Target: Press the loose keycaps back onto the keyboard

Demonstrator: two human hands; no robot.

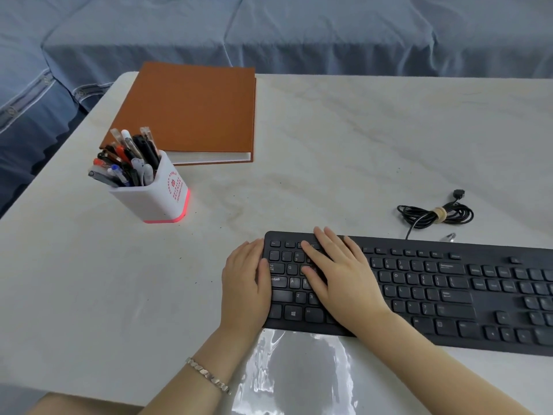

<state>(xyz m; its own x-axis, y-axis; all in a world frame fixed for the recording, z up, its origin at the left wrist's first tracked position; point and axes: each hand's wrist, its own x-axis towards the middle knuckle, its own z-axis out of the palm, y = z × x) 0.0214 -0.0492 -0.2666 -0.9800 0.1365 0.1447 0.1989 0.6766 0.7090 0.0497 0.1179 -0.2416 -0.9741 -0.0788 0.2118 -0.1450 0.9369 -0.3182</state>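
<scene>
Black plastic keyboard [449, 292] lies at the near right of the pale marble tabletop [329, 145]. Left hand [245, 283] rests against its left end, fingers straight, thumb on the keys. Right hand [344, 274] lies flat, straight fingers pressing keys in the upper-left rows.

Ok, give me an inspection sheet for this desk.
Surface: pale marbled table.
Job's things: black keyboard at the near edge; loose keycaps: nothing seen.
Clutter: brown notebook, filled pen holder, clear plastic sheet before the keyboard.
Hands: left hand rests against the keyboard's left end, thumb on top; right hand presses flat on its left keys.
Cables: black cable coiled and tied behind the keyboard.
Surroundings: blue cloth beyond the table.
</scene>
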